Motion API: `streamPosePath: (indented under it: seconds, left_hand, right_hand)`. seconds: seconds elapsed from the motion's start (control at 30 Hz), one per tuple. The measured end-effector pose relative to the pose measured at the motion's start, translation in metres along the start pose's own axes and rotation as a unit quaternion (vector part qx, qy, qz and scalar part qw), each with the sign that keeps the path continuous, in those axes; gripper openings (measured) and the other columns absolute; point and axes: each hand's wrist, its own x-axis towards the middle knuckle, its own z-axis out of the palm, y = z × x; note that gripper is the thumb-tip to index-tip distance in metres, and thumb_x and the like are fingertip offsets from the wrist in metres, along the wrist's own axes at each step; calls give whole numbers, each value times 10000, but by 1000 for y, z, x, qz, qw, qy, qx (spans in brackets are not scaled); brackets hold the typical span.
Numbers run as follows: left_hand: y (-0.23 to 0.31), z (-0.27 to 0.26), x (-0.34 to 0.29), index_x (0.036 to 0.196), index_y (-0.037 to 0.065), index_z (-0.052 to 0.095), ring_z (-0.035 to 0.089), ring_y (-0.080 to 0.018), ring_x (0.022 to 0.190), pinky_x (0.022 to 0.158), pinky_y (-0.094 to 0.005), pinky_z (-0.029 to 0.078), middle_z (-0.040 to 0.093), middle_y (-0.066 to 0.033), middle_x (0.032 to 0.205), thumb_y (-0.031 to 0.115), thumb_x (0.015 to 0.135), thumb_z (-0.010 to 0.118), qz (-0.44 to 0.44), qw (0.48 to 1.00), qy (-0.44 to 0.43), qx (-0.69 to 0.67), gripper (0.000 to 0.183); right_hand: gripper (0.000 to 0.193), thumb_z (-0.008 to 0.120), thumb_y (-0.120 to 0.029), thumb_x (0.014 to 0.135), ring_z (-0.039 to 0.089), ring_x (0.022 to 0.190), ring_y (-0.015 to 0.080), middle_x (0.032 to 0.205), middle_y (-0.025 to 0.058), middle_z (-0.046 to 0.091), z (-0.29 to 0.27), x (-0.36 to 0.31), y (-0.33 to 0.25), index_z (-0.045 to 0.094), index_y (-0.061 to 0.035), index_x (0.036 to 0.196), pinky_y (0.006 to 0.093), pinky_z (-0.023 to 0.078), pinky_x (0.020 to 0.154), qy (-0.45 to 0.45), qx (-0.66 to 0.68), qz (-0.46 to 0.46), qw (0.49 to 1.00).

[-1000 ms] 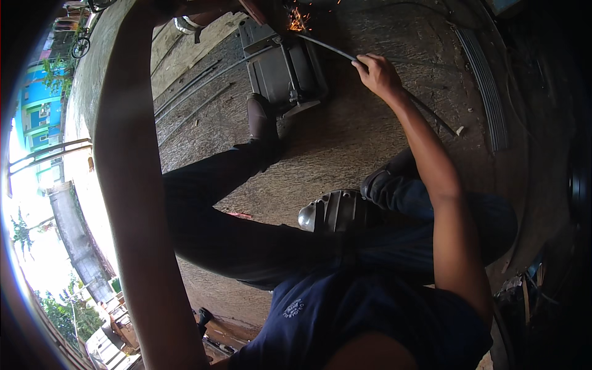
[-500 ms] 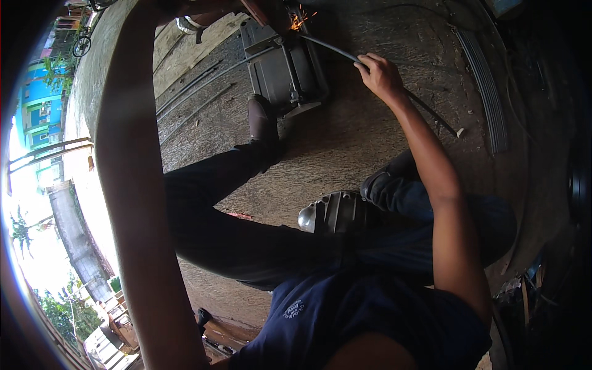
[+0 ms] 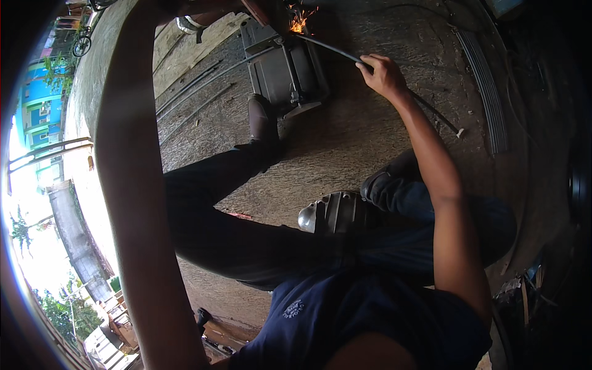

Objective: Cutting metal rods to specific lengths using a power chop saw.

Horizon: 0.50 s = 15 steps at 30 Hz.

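My right hand (image 3: 383,75) is closed around a thin grey metal rod (image 3: 330,47), thumb and fingers wrapped over it. The rod slants from the lower right up to a floor-standing cut-off machine (image 3: 280,74) with a flat dark base and a clamp screw (image 3: 291,69). Orange sparks (image 3: 299,24) spray where the rod's far stretch meets the machine. My left arm reaches up the left side and bends right along the top edge toward the machine's reddish-brown upper part (image 3: 256,11); the left hand itself is cut off by the frame.
My boot (image 3: 263,117) touches the machine base. Long rods (image 3: 194,82) lie on the floor to its left, near a plank (image 3: 200,52). A bundle of thin rods (image 3: 484,92) lies at right. A rounded ribbed metal object (image 3: 333,211) sits between my legs.
The sparks have grown into a larger, brighter burst. My right hand and the rod have shifted very slightly toward the lower right.
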Motion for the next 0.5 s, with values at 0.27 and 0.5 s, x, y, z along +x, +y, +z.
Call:
streamPosePath:
  seconds: [0.27,0.5]
  left_hand:
    - [-3,-5,3,915,42,627,548,-214,655,583,-356,509,569,-77,752,286,831,582,-12,999,48,22,263]
    - [-1,5,-5,959,51,629,572,-211,717,622,-357,517,591,-92,832,275,837,590,71,991,5,112,258]
  right_hand:
    - [327,630,-291,883,670,892,262,950,149,691,-7,10,11,660,9,1008,366,526,782,-120,148,116,975]
    - [442,602,-373,902,643,927,266,1106,183,648,6,10,23,621,-10,1153,369,516,792,-159,174,182,955]
